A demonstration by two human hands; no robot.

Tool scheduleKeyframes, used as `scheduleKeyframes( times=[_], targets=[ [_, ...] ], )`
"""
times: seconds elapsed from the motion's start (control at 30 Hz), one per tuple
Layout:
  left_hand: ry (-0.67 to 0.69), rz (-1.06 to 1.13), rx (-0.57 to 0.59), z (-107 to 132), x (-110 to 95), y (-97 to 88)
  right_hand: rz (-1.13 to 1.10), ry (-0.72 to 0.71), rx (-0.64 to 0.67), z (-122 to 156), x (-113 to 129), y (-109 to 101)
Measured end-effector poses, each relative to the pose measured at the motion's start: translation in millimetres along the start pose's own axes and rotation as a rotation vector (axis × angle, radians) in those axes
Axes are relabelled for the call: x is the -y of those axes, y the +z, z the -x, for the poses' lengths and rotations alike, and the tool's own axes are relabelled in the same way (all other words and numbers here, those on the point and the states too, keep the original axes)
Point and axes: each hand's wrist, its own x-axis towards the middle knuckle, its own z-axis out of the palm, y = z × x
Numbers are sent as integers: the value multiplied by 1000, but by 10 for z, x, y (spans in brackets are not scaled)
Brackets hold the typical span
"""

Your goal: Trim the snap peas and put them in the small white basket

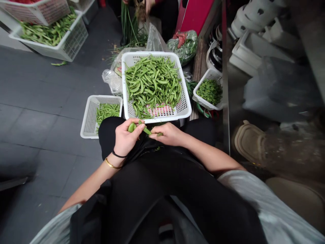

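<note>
My left hand [126, 137] is closed around green pea pods [132, 127] above my lap, with a black band and a gold bangle on its wrist. My right hand [169, 134] pinches the other end of one pod [146, 130] stretched between the two hands. Just beyond my knees stands a large white basket [185, 107] heaped with green pods. To its left on the floor is a smaller white basket [89, 118] holding a small pile of pods.
A small white basket [201, 100] of chopped greens sits at the right. Another basket [66, 47] of pods stands at the far left. Plastic bags [111, 79] and a bag of vegetables [184, 45] lie behind. Another person handles green stalks at the top. A beige shoe [247, 142] rests at the right.
</note>
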Motion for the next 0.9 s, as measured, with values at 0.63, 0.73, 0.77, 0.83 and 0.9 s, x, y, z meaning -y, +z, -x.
scheduleKeyframes(
  times=[0.63,0.73,0.77,0.83,0.9],
  targets=[
    [-217,547,-47,-164,41,-68,-160,122,-142,60,-138,98],
    [-345,781,49,-310,83,-275,-105,259,27,68,-270,3],
    [-403,827,109,-327,85,-306,-108,289,41,46,-286,-19],
    [-489,851,206,-296,74,-281,-178,334,36,-29,-273,-18],
    [-500,771,247,-209,46,-162,-265,362,9,-120,-210,49]
  ],
)
